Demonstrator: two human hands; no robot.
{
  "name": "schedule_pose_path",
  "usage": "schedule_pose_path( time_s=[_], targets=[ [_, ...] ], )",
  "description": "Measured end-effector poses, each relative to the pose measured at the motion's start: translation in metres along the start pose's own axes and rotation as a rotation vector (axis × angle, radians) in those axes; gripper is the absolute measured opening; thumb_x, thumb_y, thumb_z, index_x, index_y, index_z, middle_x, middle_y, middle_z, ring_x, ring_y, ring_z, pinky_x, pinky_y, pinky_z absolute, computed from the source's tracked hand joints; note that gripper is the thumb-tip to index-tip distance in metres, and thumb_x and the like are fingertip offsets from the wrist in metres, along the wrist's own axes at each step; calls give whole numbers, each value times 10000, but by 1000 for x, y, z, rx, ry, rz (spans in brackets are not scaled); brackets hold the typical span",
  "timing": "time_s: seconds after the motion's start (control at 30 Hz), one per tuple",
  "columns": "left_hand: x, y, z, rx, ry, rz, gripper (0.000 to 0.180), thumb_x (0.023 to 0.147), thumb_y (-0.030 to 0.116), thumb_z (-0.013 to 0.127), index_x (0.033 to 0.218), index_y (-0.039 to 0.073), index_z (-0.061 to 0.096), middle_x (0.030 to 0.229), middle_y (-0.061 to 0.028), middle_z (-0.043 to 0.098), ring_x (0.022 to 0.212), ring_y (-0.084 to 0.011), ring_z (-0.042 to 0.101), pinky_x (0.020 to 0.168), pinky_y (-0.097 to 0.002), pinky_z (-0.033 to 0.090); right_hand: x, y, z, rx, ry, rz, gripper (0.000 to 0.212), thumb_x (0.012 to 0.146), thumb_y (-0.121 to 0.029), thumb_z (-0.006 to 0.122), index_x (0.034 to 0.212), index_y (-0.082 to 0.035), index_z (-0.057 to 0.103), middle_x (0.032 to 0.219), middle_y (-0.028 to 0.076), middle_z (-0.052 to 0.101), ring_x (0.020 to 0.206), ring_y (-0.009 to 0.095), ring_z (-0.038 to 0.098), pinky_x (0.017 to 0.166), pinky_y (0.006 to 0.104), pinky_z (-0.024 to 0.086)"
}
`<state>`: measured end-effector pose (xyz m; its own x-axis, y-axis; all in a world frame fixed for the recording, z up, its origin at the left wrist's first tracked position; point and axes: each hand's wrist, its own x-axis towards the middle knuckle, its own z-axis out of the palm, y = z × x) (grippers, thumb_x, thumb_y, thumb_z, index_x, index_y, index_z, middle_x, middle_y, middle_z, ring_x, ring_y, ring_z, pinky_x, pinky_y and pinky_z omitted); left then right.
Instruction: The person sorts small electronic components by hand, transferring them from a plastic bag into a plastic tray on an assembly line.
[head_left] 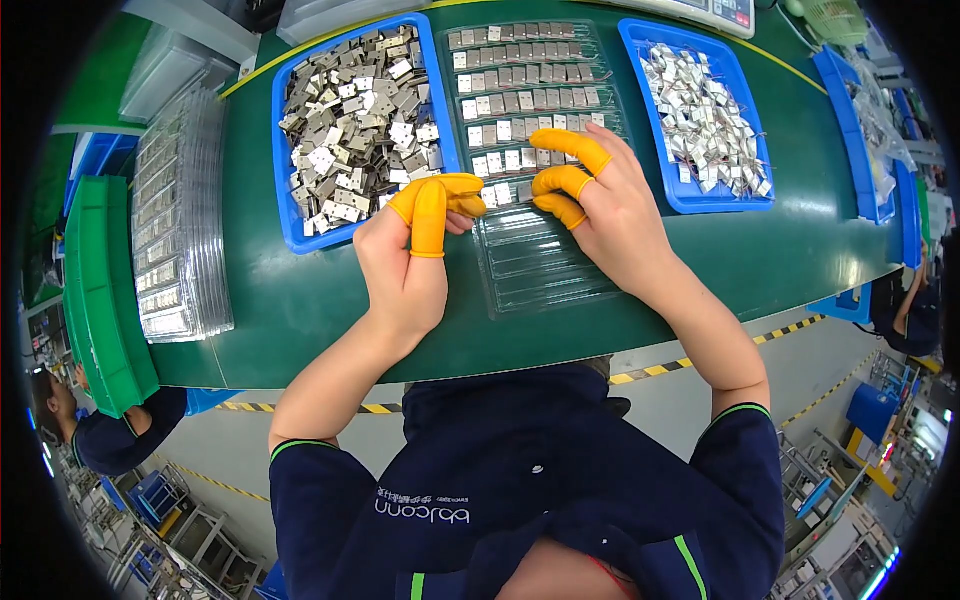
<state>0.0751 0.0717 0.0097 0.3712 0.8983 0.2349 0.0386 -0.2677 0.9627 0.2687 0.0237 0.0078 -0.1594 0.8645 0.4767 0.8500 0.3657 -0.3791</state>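
Note:
A clear plastic tray (545, 270) with long narrow slots lies on the green table. Small silver metal pieces (530, 100) with thin wires sit in rows across its far part; the near slots show bare plastic. Yellow finger cots cover several fingertips on both hands. My left hand (408, 250) is closed in a pinch at the tray's left edge, and its fingers hide anything between them. Over the lowest filled row, my right hand (615, 205) has its thumb and index finger drawn together beside a metal piece; its other visible fingertip rests farther up the tray.
Left of the tray, a blue bin (283, 170) holds many loose metal pieces. A second blue bin (700, 205) at right contains small white wired parts. Stacked clear trays (180, 220) and green bins (105, 300) stand far left. A white device (715, 12) sits at the back. Other people work nearby.

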Motion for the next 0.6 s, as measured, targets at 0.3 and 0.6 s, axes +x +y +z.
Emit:
schedule_pose_path(
  time_s=[0.3, 0.6],
  targets=[
    [13, 4, -12, 122, 90, 168, 208, 877, 71, 439, 879, -79, 583, 778, -115, 633, 672, -137, 590, 647, -236, 460, 4, 1, -3, 32, -88, -9, 191, 646, -73, 677, 824, -73, 608, 1046, 56, 553, 1056, 255, 468, 963, 419, 336],
    [48, 5, -43, 940, 94, 302, 273, 642, 136, 718, 901, 73, 657, 886, -69, 592, 913, -237, 491, 808, -339, 383, -1, 76, -69, -371, 77, 486, 242, 720, -115, 662, 937, -20, 611, 944, 144, 594, 863, 289, 555, 750, 336, 441]
  ],
)
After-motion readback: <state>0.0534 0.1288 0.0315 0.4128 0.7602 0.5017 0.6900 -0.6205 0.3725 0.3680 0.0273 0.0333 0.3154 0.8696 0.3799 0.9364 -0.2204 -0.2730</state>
